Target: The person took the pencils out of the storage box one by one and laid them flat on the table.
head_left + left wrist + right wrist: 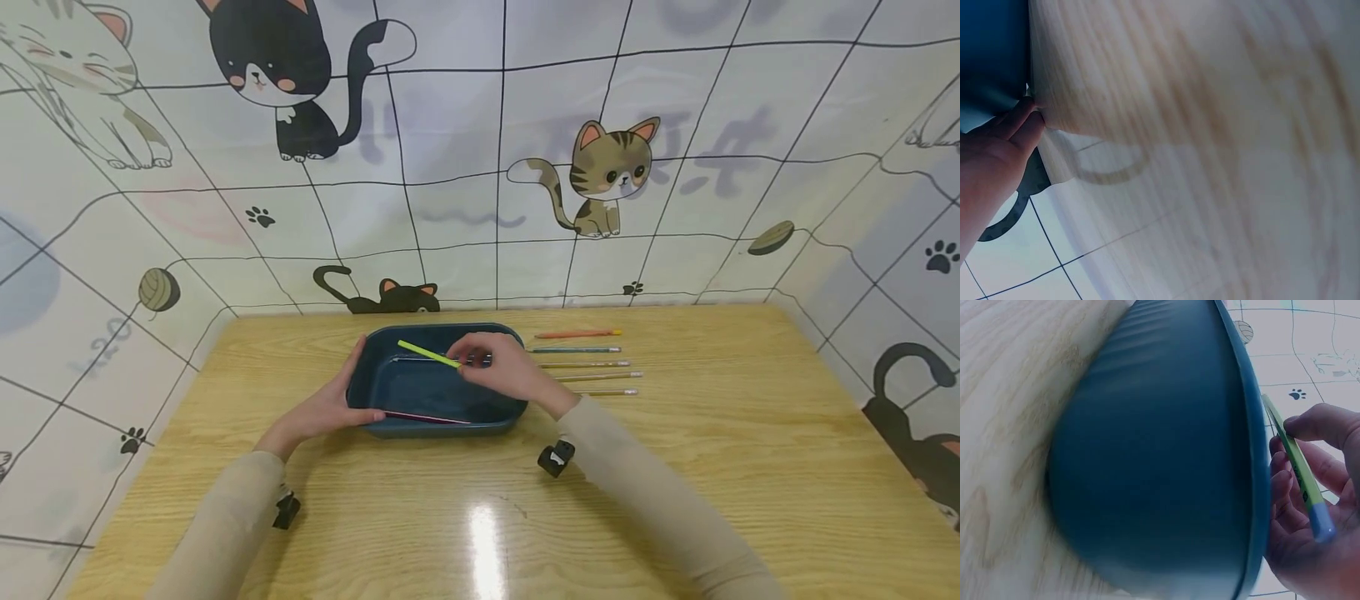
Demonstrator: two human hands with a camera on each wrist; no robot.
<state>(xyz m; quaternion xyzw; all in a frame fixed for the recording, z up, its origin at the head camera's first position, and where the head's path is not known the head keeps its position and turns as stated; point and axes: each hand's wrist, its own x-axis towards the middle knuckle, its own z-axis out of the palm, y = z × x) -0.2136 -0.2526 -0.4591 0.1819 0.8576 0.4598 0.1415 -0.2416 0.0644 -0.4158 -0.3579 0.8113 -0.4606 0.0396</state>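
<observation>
A dark blue plastic basin (442, 430) stands on the table. My left hand (327, 408) holds its left end, thumb over the front rim and fingers along the outer side; in the left wrist view those fingers lie against the wall. Over the basin, my right hand (501, 367) pinches a yellow-green pencil (426, 353) between thumb and fingers. The right wrist view shows the pencil's blue end (1321, 522). Inside the basin, a dark reddish pencil (427, 417) lies along the front wall. Shiny ends, partly hidden, show under the right hand.
Right of the basin lie an orange pencil (577, 334), a teal pencil (579, 350) and several yellowish pencils (600, 377), roughly parallel, some partly hidden by the right hand. Behind the wooden table (420, 508) stands a cat-patterned backdrop (450, 225).
</observation>
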